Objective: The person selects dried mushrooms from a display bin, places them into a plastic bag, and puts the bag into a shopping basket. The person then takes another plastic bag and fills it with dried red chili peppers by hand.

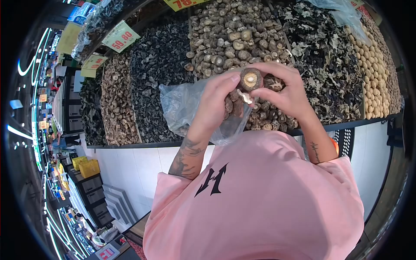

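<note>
A round dried mushroom (251, 79), its pale gilled underside and stem facing the camera, is held between my left hand (219, 93) and my right hand (286, 93). Another dark, cracked mushroom (274, 82) sits inside the curled fingers of my right hand. Below them hangs a clear plastic bag (182, 108) around my left hand, with several brown mushrooms (234, 106) in or behind it. A small whitish piece (245, 96) shows under the held mushroom. Both hands are over the bin of dried mushrooms (229, 26).
Bins of black dried fungus (158, 60) lie left, with another dark fungus bin (323, 56) right. Beyond it are tan, nut-like goods (375, 82). Price signs (120, 36) stand at upper left, and a loose plastic bag (342, 13) lies at upper right. The display's front edge (342, 125) runs below my hands.
</note>
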Action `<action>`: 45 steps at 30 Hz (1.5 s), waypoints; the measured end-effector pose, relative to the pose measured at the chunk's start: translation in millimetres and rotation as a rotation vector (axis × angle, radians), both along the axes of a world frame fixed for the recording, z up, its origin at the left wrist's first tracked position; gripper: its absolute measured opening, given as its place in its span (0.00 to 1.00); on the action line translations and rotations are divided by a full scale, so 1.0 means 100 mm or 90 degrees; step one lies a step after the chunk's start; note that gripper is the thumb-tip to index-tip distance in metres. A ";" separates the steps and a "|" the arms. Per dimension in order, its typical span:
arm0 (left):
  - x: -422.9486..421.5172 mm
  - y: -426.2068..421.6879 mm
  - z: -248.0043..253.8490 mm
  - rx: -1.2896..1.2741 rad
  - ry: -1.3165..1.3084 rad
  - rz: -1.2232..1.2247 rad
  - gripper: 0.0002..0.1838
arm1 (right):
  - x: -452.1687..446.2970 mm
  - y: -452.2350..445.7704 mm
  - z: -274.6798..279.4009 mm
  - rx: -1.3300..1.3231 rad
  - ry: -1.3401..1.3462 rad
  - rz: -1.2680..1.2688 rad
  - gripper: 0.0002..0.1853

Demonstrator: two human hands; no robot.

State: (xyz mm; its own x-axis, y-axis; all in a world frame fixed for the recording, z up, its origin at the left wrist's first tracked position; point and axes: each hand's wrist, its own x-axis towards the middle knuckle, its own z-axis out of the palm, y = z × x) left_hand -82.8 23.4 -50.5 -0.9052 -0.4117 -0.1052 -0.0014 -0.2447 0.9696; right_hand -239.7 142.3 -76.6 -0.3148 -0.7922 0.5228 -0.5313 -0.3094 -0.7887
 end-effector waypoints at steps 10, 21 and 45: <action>0.03 0.05 -0.01 0.181 0.019 -0.013 0.21 | 0.06 0.00 0.15 -0.015 -0.027 0.027 0.23; 0.03 0.07 -0.03 0.033 -0.006 0.055 0.24 | 0.10 -0.03 0.18 0.005 -0.027 -0.003 0.21; -0.02 0.01 -0.38 0.164 0.014 0.009 0.17 | 0.06 -0.01 0.14 0.133 -0.005 -0.017 0.26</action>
State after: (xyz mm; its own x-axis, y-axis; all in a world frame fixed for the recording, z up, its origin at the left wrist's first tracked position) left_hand -85.1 24.2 -88.2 -0.9027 -0.3866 -0.1889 0.0241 -0.4838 0.8749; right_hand -234.0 140.8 -63.0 -0.3402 -0.8745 0.3457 -0.5312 -0.1246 -0.8380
